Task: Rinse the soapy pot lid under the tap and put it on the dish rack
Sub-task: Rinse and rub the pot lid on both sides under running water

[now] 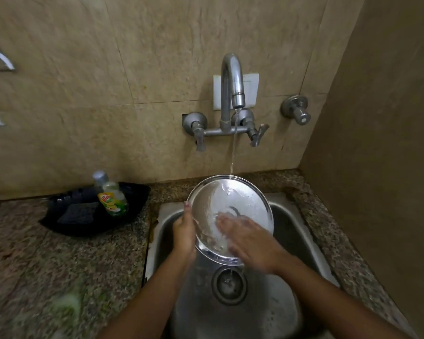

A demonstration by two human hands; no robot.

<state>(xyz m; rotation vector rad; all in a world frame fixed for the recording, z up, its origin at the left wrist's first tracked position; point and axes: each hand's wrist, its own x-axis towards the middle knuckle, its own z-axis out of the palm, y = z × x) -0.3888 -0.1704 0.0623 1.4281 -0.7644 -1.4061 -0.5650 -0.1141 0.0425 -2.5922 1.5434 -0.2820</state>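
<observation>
A round steel pot lid point(233, 199) is held tilted over the steel sink point(291, 231), its upper rim under a thin stream of water from the wall tap point(233, 79). My left hand point(184, 233) grips the lid's left edge. My right hand point(247, 238) lies flat on the lid's wet face with fingers spread, blurred by motion, partly covering the lid's handle. Soapy water runs off the lid's lower edge toward the drain point(229, 282). No dish rack shows in view.
A black tray point(132, 194) on the granite counter at the left holds a dish soap bottle point(112, 194) and a dark scrub pad point(77, 212). A second valve point(296, 108) sits on the wall at the right. A side wall closes off the right.
</observation>
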